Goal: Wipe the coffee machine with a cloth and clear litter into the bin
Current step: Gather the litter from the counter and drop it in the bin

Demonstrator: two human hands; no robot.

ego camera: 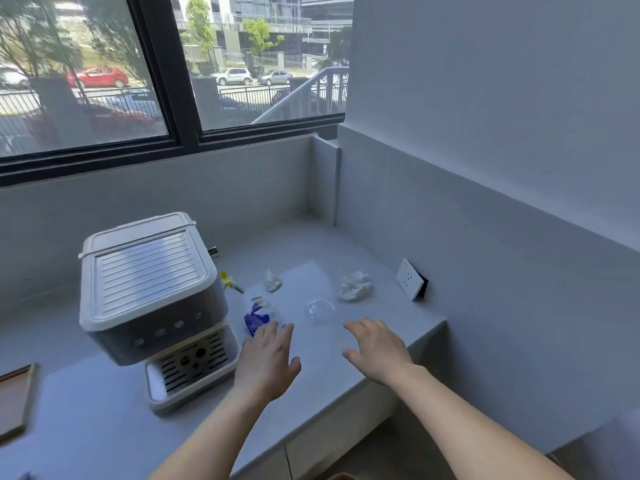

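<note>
A white coffee machine (pixel 149 292) stands on the grey counter (pixel 104 420), left of centre. Litter lies to its right: a blue and white wrapper (pixel 258 315), a small crumpled tissue (pixel 273 280), a larger crumpled tissue (pixel 355 285) and a clear plastic lid (pixel 319 310). My left hand (pixel 268 358) hovers with fingers spread, its fingertips at the wrapper's near edge. My right hand (pixel 375 348) is open above the counter, just near of the clear lid. Neither hand holds anything. No cloth or bin is in view.
A white wall socket (pixel 410 278) sits on the right wall above the counter. A wooden tray (pixel 15 396) lies at the left edge. The window runs behind the counter. The counter's right end drops off near my right forearm.
</note>
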